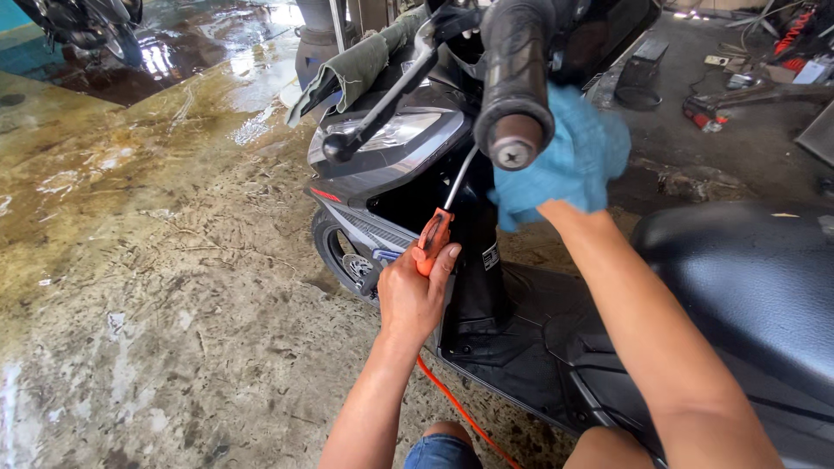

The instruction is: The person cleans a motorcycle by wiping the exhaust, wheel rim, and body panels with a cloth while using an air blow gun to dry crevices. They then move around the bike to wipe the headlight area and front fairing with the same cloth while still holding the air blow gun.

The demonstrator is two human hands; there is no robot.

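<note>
A dark scooter [486, 347] stands in front of me, its handlebar grip [514, 78] close to the camera. My left hand [415, 291] grips the orange handle of a tool [433, 236] whose metal shaft runs up toward the front panel under the handlebar. An orange hose [460, 408] trails down from below that hand. My right hand [565, 165] is wrapped in a blue cloth and pressed against the scooter's body behind the grip; its fingers are hidden by the cloth.
The brake lever [382, 100] and a green rag [356, 65] lie over the headlight. The black seat [747, 287] is at right. Wet, stained concrete floor [156, 260] spreads to the left. Tools and clutter [747, 78] lie at the back right; another motorcycle [87, 22] stands far left.
</note>
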